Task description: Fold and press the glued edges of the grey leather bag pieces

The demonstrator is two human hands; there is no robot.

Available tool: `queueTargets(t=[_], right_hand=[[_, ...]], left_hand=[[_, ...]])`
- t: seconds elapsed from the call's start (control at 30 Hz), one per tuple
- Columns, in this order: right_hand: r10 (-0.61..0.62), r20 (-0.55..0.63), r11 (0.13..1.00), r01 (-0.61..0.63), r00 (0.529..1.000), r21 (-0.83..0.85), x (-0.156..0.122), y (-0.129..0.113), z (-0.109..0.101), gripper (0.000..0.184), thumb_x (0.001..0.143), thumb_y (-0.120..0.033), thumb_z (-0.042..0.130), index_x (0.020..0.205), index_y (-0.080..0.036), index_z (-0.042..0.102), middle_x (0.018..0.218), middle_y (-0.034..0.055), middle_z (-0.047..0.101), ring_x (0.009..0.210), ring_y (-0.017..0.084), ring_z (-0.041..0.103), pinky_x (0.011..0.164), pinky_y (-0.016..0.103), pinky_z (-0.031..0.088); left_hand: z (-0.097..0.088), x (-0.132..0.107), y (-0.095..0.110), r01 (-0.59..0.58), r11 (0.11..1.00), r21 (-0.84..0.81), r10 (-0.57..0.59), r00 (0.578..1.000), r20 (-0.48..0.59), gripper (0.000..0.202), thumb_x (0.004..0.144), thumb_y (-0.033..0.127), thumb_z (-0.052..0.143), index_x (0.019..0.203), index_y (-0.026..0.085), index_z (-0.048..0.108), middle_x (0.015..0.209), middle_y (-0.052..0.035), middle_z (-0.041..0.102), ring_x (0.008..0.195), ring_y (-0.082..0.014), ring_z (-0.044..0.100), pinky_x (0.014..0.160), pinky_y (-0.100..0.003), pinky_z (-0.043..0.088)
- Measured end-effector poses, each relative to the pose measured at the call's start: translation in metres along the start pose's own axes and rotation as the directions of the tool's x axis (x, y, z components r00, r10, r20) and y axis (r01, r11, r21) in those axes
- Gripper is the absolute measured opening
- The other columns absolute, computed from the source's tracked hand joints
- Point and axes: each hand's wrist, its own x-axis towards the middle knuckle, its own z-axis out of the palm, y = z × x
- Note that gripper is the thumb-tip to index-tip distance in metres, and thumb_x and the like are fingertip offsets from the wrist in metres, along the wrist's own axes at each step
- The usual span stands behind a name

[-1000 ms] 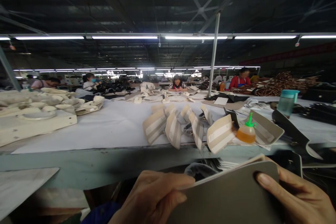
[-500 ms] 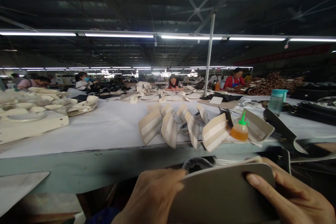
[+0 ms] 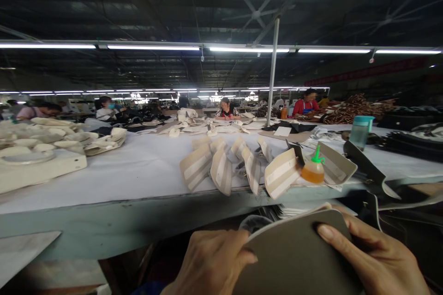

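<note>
At the bottom of the head view I hold a dark grey-brown leather-like panel [image 3: 294,251] with a pale edge and rounded corner. My left hand [image 3: 216,258] is closed on its left edge, the thumb lying over the dark face. My right hand [image 3: 380,251] grips the upper right corner, thumb on the front and fingers behind. The lower part of the panel is cut off by the frame. Beyond it, several curved cream panels [image 3: 221,173] with lighter bands stand along the table edge. A squeeze bottle of amber liquid [image 3: 313,173] with a green nozzle sits among them.
The white-covered table [image 3: 145,166] stretches ahead. Stacked cream pieces [image 3: 44,161] lie at left. A teal-lidded bottle [image 3: 360,132] and dark pieces [image 3: 415,147] are at right. A metal post [image 3: 272,73] rises from the table. Several people work beyond.
The panel and both hands have shifted slightly, the right hand lower and to the left. My grip looks the same. The whole view has moved a little.
</note>
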Motion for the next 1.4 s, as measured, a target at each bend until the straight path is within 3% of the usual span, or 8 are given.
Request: queueTargets(t=[0.13,0.3,0.43,0.7,0.83,0.97,1.17,1.4], right_hand=[[0.043,0.062,0.996,-0.048,0.997,0.08,-0.002,-0.002,0.005,0.03,0.064,-0.054,0.079,0.063,-0.024,0.074,0.078,0.0008,0.076,0.076,0.023,0.069,0.047,0.017,0.05],[0.009,0.049,0.995,-0.014,0.999,0.099,-0.002,-0.003,0.008,0.03,0.064,-0.049,0.079,0.056,-0.023,0.066,0.07,0.0,0.07,0.069,0.021,0.064,0.048,0.019,0.049],[-0.084,0.078,0.994,0.079,0.993,0.072,0.002,-0.001,0.004,0.027,0.069,-0.046,0.077,0.058,-0.023,0.068,0.071,0.0001,0.072,0.066,0.021,0.065,0.049,0.022,0.051],[-0.412,0.098,0.909,0.417,0.906,-0.03,0.002,0.001,0.002,0.02,0.08,-0.033,0.071,0.061,-0.026,0.069,0.071,-0.0015,0.072,0.061,0.019,0.067,0.055,0.024,0.055],[-0.449,0.108,0.892,0.452,0.887,-0.002,0.001,0.0,-0.002,0.024,0.083,-0.031,0.07,0.06,-0.026,0.065,0.068,-0.0028,0.069,0.059,0.018,0.066,0.053,0.022,0.054],[-0.477,0.133,0.878,0.479,0.869,0.019,0.0,0.0,-0.002,0.024,0.084,-0.028,0.07,0.061,-0.026,0.063,0.066,-0.0031,0.068,0.057,0.017,0.065,0.051,0.022,0.053],[-0.558,0.139,0.827,0.562,0.818,0.01,-0.003,0.004,-0.002,0.017,0.086,-0.023,0.069,0.071,-0.027,0.065,0.072,-0.0044,0.068,0.062,0.015,0.066,0.056,0.018,0.054],[-0.47,0.213,0.878,0.479,0.857,0.009,-0.004,0.007,-0.005,0.025,0.089,-0.03,0.067,0.066,-0.024,0.06,0.068,-0.0033,0.063,0.062,0.015,0.062,0.057,0.02,0.051]], left_hand=[[0.002,-0.011,-0.002,0.13,0.99,-0.048,-0.125,0.988,0.096,0.015,0.099,0.03,0.056,0.09,0.023,0.065,0.075,0.0026,0.073,0.07,-0.0171,0.072,0.068,-0.025,0.054],[0.0,-0.012,-0.005,0.265,0.961,-0.081,-0.242,0.944,0.222,0.008,0.089,0.022,0.068,0.084,0.027,0.066,0.078,0.0059,0.073,0.079,-0.0158,0.071,0.073,-0.02,0.054],[0.001,-0.003,-0.003,0.203,0.974,-0.106,-0.176,0.959,0.222,0.011,0.09,0.02,0.066,0.08,0.024,0.064,0.07,0.005,0.069,0.069,-0.0138,0.069,0.068,-0.019,0.051],[0.024,0.022,0.008,-0.015,0.997,-0.079,0.014,1.0,-0.004,0.045,0.108,0.032,0.029,0.077,0.018,0.057,0.058,0.0012,0.065,0.051,-0.0133,0.067,0.051,-0.024,0.045],[0.026,0.026,0.01,-0.025,0.993,-0.113,0.021,0.999,-0.039,0.05,0.109,0.036,0.024,0.074,0.019,0.056,0.055,0.0028,0.063,0.048,-0.0118,0.066,0.052,-0.023,0.045],[0.029,0.029,0.011,-0.006,0.99,-0.142,0.014,0.998,0.054,0.05,0.109,0.037,0.022,0.075,0.02,0.055,0.057,0.0028,0.063,0.05,-0.0111,0.066,0.052,-0.022,0.045],[0.045,0.029,0.013,-0.072,0.994,-0.078,0.067,0.996,-0.066,0.044,0.108,0.029,0.024,0.077,0.02,0.054,0.056,0.0039,0.062,0.045,-0.0125,0.064,0.049,-0.026,0.044],[0.042,0.018,0.012,0.091,0.988,-0.128,-0.077,0.991,0.11,0.025,0.095,0.015,0.042,0.075,0.023,0.054,0.061,0.0044,0.063,0.056,-0.0147,0.065,0.062,-0.025,0.049]])
